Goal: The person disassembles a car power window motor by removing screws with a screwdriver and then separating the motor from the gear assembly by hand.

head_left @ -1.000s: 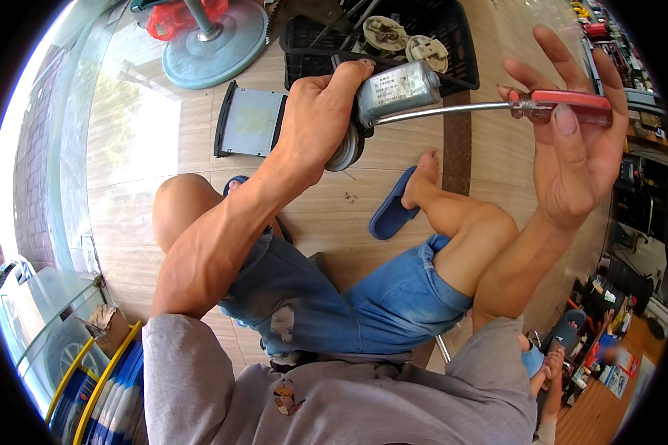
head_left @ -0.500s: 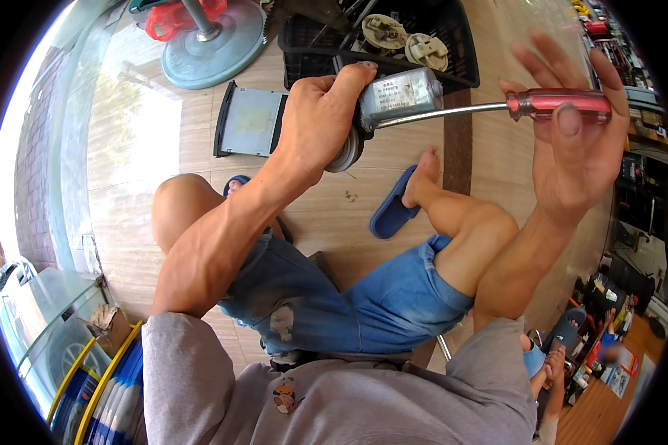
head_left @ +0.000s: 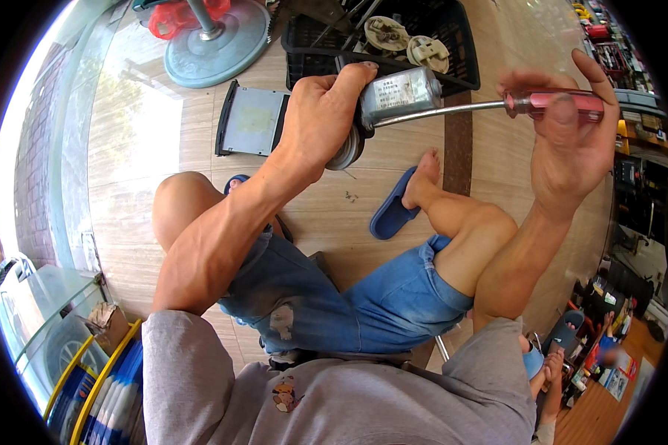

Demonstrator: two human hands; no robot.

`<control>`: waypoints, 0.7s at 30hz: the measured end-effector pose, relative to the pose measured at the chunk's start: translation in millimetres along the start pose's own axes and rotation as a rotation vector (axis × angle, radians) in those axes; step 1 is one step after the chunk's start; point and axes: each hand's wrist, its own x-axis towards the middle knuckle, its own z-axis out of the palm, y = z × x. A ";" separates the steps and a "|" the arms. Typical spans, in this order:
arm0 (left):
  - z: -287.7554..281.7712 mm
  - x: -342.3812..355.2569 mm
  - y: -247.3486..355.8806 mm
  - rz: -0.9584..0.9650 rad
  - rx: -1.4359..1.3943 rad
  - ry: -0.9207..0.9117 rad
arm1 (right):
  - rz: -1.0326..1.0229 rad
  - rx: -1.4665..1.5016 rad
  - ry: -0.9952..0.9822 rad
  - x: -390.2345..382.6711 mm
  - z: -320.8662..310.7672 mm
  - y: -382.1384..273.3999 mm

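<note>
1. Pale rectangular label with dark print, stuck on the silver motor body held up at top centre.
2. Brightly coloured packages, small and blurred, stacked at lower right edge.

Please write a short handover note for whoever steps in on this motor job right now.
Left hand: closed around the small grey motor, held up over the knees.
Right hand: grip on the red handle of the screwdriver; its shaft runs level to the motor's end.
Nearby: black crate with round parts, grey panel on the floor, blue sandal.
Done: tip is at the housing.
Left: whether any screw is out cannot be seen.
</note>
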 end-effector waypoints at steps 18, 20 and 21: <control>-4.2 6.0 -13.6 -0.017 0.061 0.008 | -0.013 0.250 -0.091 2.2 10.9 -8.5; 0.3 5.0 -5.9 -0.032 0.013 -0.002 | -0.006 0.355 -0.084 2.6 11.9 -18.5; 2.4 5.0 -3.2 -0.031 0.009 -0.010 | -0.005 0.346 -0.084 1.7 5.7 -18.0</control>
